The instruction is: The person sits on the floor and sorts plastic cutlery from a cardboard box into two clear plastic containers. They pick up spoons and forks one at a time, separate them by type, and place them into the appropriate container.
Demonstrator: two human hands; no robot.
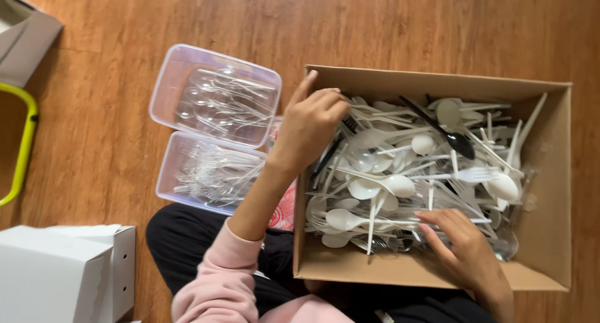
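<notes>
The person sits on the wooden floor [387,23] in dark trousers and a pink sleeve [219,279], with a white cardboard box [62,273] down by the left knee. Straight in front lies an open brown cardboard box [550,173], heaped with loose plastic cutlery [400,185]: white spoons, white forks, clear pieces, and one black spoon [447,132] lying across the far part of the heap.

The right hand [462,242] rests on the near right side of the heap, palm down, fingers spread flat over the handles and gripping nothing that I can see. The left hand [309,126] reaches in over the box's left wall, its fingers curled together down into the cutlery at the far left of the heap; whether they have pinched a piece, I cannot tell, since the knuckles hide the tips.

Just left of the box stand two clear plastic tubs touching each other. The nearer tub [206,173] holds clear forks, the farther tub [215,95] holds clear spoons. A strip of something red and patterned [284,207] shows between the tubs and the box.

At the far left edge sit a yellow-green curved rim [25,141] and a grey flap [28,38].
</notes>
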